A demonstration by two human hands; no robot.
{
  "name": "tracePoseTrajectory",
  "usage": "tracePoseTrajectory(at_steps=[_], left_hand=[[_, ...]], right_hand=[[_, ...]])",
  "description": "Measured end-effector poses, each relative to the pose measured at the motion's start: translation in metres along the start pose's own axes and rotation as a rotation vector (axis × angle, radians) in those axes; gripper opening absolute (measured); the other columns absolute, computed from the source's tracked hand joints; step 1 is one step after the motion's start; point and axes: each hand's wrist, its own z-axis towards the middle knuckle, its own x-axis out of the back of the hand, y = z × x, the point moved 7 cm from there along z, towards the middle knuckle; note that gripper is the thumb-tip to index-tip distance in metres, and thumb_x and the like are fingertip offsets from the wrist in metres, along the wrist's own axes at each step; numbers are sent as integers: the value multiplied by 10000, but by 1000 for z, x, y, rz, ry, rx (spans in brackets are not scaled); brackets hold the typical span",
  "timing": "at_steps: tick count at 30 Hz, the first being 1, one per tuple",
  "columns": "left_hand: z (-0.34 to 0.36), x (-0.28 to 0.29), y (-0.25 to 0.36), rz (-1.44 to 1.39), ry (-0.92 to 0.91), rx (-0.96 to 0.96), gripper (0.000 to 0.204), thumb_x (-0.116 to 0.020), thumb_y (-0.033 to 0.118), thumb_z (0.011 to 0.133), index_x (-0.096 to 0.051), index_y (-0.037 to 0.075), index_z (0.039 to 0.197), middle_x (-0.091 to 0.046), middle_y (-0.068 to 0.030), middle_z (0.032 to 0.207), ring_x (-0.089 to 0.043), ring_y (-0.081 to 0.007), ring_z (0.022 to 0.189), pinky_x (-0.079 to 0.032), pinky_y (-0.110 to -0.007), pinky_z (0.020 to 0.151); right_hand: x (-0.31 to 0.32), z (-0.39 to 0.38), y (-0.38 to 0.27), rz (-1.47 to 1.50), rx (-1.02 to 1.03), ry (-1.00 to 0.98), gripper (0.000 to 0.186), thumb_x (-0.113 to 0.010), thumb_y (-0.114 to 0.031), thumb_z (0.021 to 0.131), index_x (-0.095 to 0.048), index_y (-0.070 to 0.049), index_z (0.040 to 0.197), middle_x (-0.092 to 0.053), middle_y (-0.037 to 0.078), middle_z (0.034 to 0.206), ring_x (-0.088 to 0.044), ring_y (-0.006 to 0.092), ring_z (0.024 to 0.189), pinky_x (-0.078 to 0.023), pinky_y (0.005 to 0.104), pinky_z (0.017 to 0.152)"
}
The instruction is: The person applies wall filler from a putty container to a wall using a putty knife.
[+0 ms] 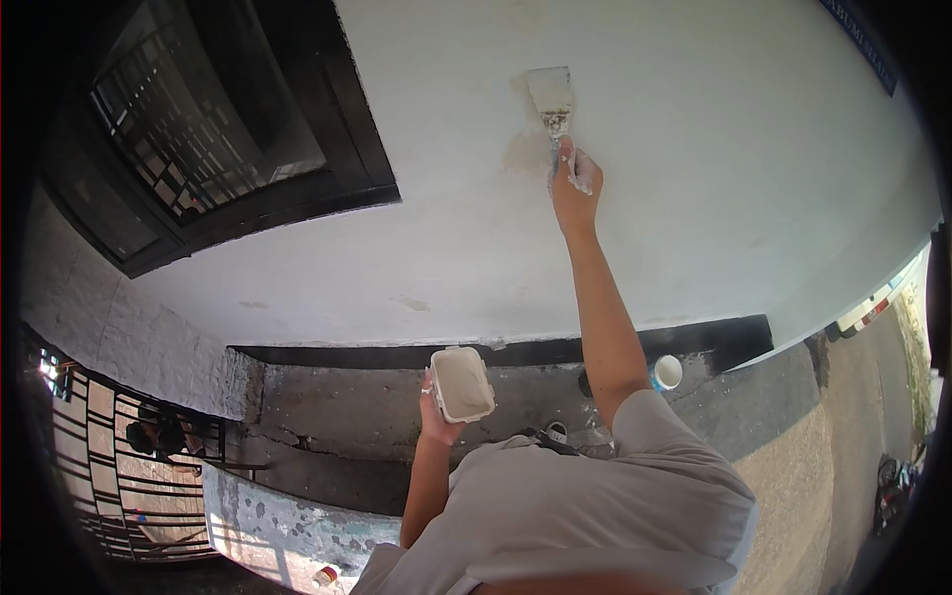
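My right hand (pixel 577 188) reaches up to the white wall (pixel 446 129), closed around the handle of a putty knife (pixel 551 91). Its wide blade is smeared with pale filler and lies at or very close to the wall, over a beige damp-looking patch (pixel 527 154). White filler also sticks to that hand's fingers. Low in front of my body, my left hand (pixel 436 416) grips a rectangular plastic tub (pixel 462 385) by its side and underside. Pale putty coats the inside of the tub, whose open top faces up.
A dark-framed window (pixel 288 109) with bars is set in the wall at upper left. A white bucket (pixel 667 372) stands on the concrete floor near my right elbow. Metal railings (pixel 119 476) and a paint-spotted ledge (pixel 288 531) with a small bottle (pixel 324 575) are at lower left.
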Motion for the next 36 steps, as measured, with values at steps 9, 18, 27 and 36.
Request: tracePoseTrajectory(at_steps=[9, 18, 27, 36], left_hand=[[-16, 8, 4, -62, 79, -63, 621, -386, 575, 997, -460, 150, 1444, -554, -113, 1378, -564, -329, 1233, -486, -542, 1007], [-30, 4, 6, -63, -7, -73, 639, -375, 586, 994, -459, 138, 1442, -563, -128, 1363, -576, -335, 1218, -491, -544, 999], [-31, 20, 8, -30, 17, 10, 654, -354, 611, 991, -474, 142, 1431, -564, -129, 1369, -577, -338, 1216, -481, -551, 1006], [-29, 29, 8, 45, -34, 93, 655, -395, 621, 973, -478, 155, 1426, -560, -134, 1374, -569, -337, 1228, -480, -546, 1008]], right_hand=[[-6, -51, -14, 41, -67, 53, 447, -541, -310, 1034, -491, -35, 685, -443, -2, 546, -442, 82, 502, -348, 260, 484], [-3, -26, 49, -206, 137, 73, 369, -535, -207, 1025, -540, -8, 715, -485, 18, 557, -452, 84, 526, -376, 280, 501], [-4, 0, -44, -58, 138, 78, 467, -526, -347, 1039, -531, -22, 704, -484, 17, 544, -464, 91, 502, -373, 280, 489], [-10, 39, -39, -156, 201, 54, 515, -497, -438, 1038, -560, -25, 736, -468, 10, 546, -431, 93, 461, -352, 283, 443]])
